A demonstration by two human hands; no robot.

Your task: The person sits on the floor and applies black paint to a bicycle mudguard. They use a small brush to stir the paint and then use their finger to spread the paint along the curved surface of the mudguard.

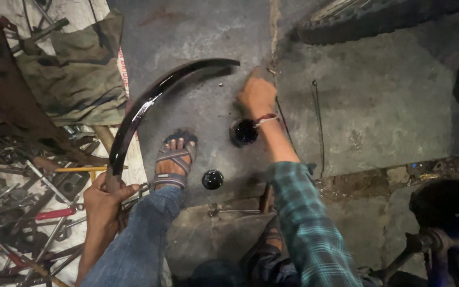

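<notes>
head view | left hand [103, 195] clamped on the near end of the glossy black mudguard [143, 101] | looks light, stiff, slick, best gripped by the ends | right hand [256, 94] past the mudguard's far tip, fingers down on the concrete floor [378, 101], can't tell its grip

The right hand [256, 95] hides its own fingertips against the floor, the left hand [103, 195] covers the mudguard's [144, 101] near end, and the tyre [367, 18] beyond is cropped.

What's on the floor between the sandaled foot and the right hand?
In the head view, bare stained concrete floor separates the sandaled foot from the right hand. An open black paint tin sits just below the hand's wrist; its round lid lies nearer the foot.
</notes>
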